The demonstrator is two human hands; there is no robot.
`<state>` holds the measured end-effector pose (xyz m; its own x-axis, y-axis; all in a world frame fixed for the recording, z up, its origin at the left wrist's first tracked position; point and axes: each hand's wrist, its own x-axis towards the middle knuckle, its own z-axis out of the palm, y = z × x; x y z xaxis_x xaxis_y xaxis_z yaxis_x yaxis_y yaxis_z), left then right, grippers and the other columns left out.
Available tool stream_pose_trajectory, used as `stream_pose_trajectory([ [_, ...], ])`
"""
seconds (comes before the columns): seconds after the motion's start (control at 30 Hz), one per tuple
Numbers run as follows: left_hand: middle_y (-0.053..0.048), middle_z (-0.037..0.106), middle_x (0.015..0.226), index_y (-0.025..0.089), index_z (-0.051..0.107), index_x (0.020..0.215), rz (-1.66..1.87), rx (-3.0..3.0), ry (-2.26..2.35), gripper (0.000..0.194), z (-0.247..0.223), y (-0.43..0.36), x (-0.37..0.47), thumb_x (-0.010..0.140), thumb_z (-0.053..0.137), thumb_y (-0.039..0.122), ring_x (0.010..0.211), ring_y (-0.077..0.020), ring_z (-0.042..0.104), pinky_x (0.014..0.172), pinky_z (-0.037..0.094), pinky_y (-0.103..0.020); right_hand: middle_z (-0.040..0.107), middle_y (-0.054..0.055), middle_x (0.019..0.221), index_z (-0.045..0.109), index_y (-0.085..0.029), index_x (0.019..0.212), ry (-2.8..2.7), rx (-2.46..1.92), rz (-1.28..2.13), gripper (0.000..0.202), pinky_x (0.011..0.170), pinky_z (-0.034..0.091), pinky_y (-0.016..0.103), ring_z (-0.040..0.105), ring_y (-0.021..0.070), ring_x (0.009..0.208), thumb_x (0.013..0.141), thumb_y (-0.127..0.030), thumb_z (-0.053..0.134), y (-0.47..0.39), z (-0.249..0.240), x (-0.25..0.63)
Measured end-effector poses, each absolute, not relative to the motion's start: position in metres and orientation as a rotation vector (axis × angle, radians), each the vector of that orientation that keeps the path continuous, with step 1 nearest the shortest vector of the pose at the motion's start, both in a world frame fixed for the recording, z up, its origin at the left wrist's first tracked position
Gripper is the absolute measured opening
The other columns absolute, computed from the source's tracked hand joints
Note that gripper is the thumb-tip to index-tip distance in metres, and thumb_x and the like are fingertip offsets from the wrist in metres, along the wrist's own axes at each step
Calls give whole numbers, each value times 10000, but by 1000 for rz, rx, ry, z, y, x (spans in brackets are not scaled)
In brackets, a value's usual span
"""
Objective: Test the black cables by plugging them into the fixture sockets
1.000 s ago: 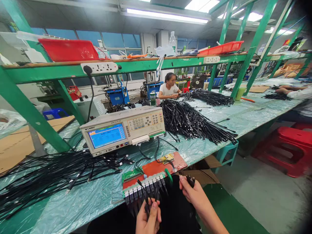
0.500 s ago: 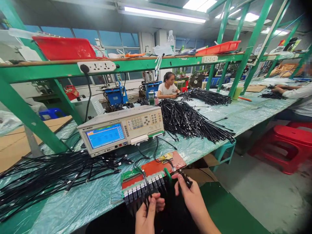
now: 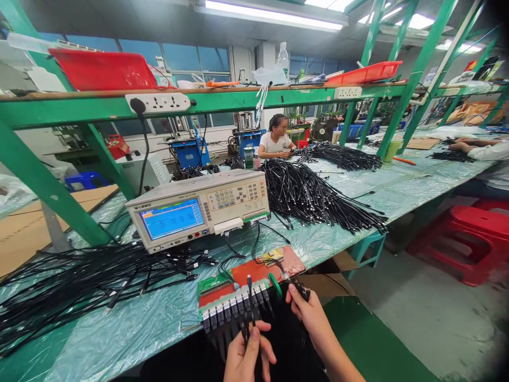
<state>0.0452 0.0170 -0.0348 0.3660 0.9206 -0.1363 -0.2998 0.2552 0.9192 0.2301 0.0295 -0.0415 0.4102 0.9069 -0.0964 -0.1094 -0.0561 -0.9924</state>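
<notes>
My left hand is closed around a black cable whose plug end points up in front of the board. My right hand pinches a small bunch of black cable connectors just off the board's right end. Between the hands lies a red and green circuit board at the table's front edge. A row of black plugs sits along its near edge, with cables hanging down. A green loop stands by the right end of that row.
A bench tester with a lit blue screen stands behind the board. Black cables spread to the left, and a large cable pile lies at the right. A person sits opposite. Red stools stand at the right.
My left hand has shifted slightly right, and its cable plug now shows more upright and farther right. My right hand stays near the board's right end. The view has tilted slightly.
</notes>
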Motion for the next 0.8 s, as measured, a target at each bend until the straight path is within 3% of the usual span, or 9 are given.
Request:
stream_pose_trajectory([
  [0.8,-43,677,554,128,691,926,876,972,749,582,-45,18,46,816,664,699,338,-95,513,372,345,-183,272,-68,470,501,-189,600,-725,-1328,1083,666,448,127,251,207,72,438,697,-827,664,31,-40,233],
])
